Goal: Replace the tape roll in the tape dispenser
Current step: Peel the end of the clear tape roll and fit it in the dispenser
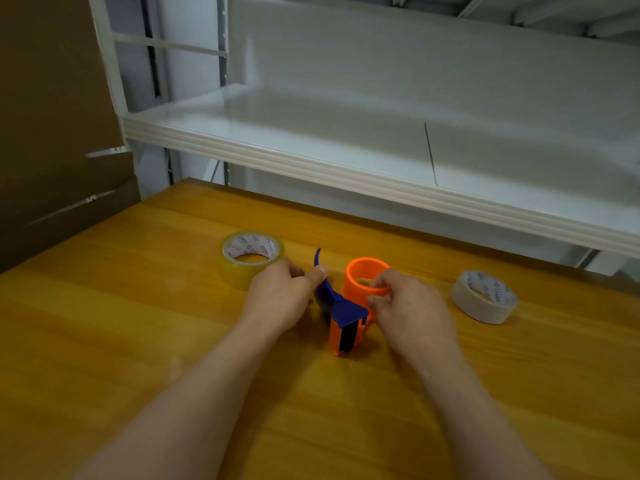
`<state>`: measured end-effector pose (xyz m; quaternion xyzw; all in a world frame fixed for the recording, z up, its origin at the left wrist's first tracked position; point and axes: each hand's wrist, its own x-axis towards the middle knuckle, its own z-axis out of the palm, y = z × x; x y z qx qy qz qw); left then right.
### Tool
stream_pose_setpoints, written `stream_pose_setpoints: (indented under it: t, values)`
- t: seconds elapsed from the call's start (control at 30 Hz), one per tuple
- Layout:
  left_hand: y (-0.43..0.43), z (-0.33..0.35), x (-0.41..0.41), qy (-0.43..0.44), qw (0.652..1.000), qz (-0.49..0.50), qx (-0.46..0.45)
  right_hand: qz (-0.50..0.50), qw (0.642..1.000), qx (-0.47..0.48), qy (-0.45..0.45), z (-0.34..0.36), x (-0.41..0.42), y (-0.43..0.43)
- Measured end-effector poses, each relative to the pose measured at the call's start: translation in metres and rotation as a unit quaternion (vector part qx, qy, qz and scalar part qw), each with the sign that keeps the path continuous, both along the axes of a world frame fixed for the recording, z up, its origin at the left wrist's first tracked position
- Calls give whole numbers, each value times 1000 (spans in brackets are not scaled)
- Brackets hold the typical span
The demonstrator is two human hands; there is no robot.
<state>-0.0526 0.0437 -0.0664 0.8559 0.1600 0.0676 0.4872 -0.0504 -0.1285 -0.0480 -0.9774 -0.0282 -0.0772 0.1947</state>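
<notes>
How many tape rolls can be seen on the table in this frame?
2. A clear roll lies flat beyond the left hand; a whitish roll lies flat right of the right hand. The orange hub of the dispenser carries none.

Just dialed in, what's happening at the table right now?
A person is working on the tape dispenser on the wooden table. The left hand pinches its blue flap, and the right hand grips its orange hub, which carries no roll. A clear tape roll lies at the left and a whitish tape roll at the right.
</notes>
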Motion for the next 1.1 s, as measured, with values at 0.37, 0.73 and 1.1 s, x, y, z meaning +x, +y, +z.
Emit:
stream_pose_setpoints:
  t: [0.37, 0.73, 1.1]
  values:
    - [20, 7, -6, -82, 947, 87, 299, -11, 999, 46, -14, -4, -8, -9]
    - [29, 2, -4, -53, 948, 106, 296, 5, 987, 127, -94, 2, -17, -16]
    - [-2, 37, -30, -220, 901, -118, -354, 100, 901, 411, -97, 11, -25, -18]
